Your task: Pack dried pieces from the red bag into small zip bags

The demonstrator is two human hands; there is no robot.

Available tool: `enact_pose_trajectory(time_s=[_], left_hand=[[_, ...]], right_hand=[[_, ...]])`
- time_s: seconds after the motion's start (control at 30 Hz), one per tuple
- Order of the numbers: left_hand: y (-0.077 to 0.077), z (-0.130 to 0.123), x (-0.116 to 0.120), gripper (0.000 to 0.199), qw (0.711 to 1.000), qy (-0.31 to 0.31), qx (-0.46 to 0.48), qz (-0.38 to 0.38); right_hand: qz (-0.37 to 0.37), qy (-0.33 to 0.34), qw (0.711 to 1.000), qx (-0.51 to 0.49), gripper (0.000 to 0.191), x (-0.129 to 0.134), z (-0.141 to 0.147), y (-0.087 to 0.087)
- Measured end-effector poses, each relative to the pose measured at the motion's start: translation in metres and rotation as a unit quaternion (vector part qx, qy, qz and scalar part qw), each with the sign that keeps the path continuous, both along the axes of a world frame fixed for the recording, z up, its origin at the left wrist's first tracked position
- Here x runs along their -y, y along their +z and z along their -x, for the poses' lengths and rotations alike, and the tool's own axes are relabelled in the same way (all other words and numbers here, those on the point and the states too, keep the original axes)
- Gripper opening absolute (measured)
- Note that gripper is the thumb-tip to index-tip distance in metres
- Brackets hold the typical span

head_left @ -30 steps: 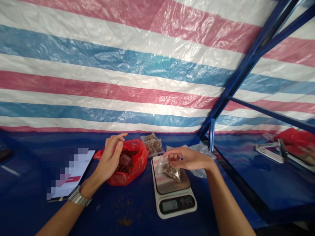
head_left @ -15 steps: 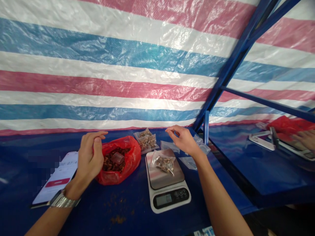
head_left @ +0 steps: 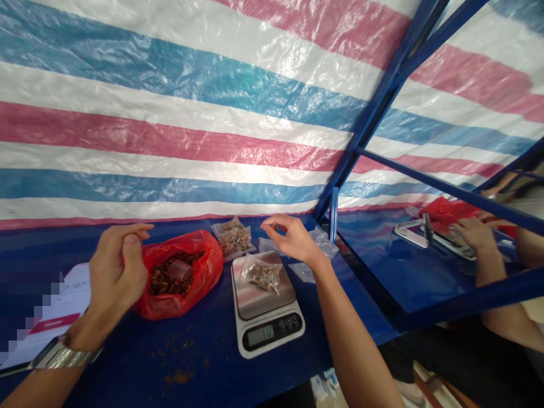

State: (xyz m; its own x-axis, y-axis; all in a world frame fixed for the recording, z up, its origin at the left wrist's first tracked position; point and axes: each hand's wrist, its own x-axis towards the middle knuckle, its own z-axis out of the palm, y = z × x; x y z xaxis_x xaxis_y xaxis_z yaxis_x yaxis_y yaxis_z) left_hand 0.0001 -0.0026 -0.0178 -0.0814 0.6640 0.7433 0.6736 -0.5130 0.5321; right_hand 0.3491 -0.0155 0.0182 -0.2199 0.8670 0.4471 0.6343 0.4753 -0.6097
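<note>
A small clear zip bag of brown dried pieces [head_left: 264, 276] lies on the steel plate of a white kitchen scale [head_left: 272, 345]. The digits on its display look like 172, decimal point unclear. My right hand [head_left: 293, 235] hovers just behind the scale, fingers loosely curled, with nothing visible in them. To the left, my left hand [head_left: 119, 266] is held in the air beside a red plastic bag [head_left: 210, 266], fingers stretched out and nothing held. Loose brown pieces [head_left: 161, 275] fill the red bag, with a small clear plastic scoop or cup [head_left: 179, 271] on top.
Filled clear bags [head_left: 233, 238] stand behind the scale; flat clear bags [head_left: 302, 272] lie to its right. A phone [head_left: 55, 317] is partly behind my left wrist. Brown crumbs [head_left: 178, 377] dot the blue table. Past a blue metal frame [head_left: 334, 215], another person's hands [head_left: 476, 232] work.
The scale display has gone from about 0.0 to digits like 172. The view has turned a little to the right, bringing more of the other person into sight. Both my hands keep nearly the same pose.
</note>
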Motion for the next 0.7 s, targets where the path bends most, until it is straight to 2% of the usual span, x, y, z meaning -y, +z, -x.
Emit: enact_pose_trajectory(time_s=[0.1, 0.17, 0.23, 0.33, 0.4, 0.47, 0.53, 0.7], left_hand=[[-0.002, 0.000, -0.001, 0.030, 1.000, -0.003, 0.010, 0.006], [-0.002, 0.000, -0.001, 0.030, 1.000, -0.008, 0.013, 0.008], [-0.002, 0.000, -0.001, 0.030, 1.000, -0.013, 0.013, 0.013], [-0.001, -0.001, -0.001, 0.029, 1.000, -0.017, 0.010, 0.004], [-0.001, -0.001, 0.000, 0.027, 1.000, -0.014, 0.010, -0.014], [-0.002, -0.002, 0.001, 0.026, 0.999, -0.018, 0.028, -0.003], [-0.003, -0.002, 0.001, 0.026, 1.000, -0.002, 0.019, -0.005], [-0.007, 0.000, -0.001, 0.025, 0.999, -0.025, 0.038, 0.005]], right_hand=[[0.112, 0.071, 0.991, 0.005, 0.022, 0.006, -0.006, 0.004], [0.214, 0.140, 0.966, 0.041, 0.033, 0.010, -0.008, 0.004], [0.272, 0.183, 0.942, 0.070, 0.048, 0.014, -0.008, 0.002], [0.273, 0.193, 0.940, 0.070, 0.060, 0.020, -0.003, -0.002], [0.272, 0.190, 0.941, 0.059, 0.052, 0.024, 0.000, -0.002], [0.277, 0.170, 0.944, 0.054, 0.033, 0.028, 0.002, -0.002], [0.278, 0.158, 0.945, 0.063, 0.024, 0.029, 0.003, -0.001], [0.210, 0.136, 0.968, 0.026, 0.029, 0.030, 0.019, 0.005]])
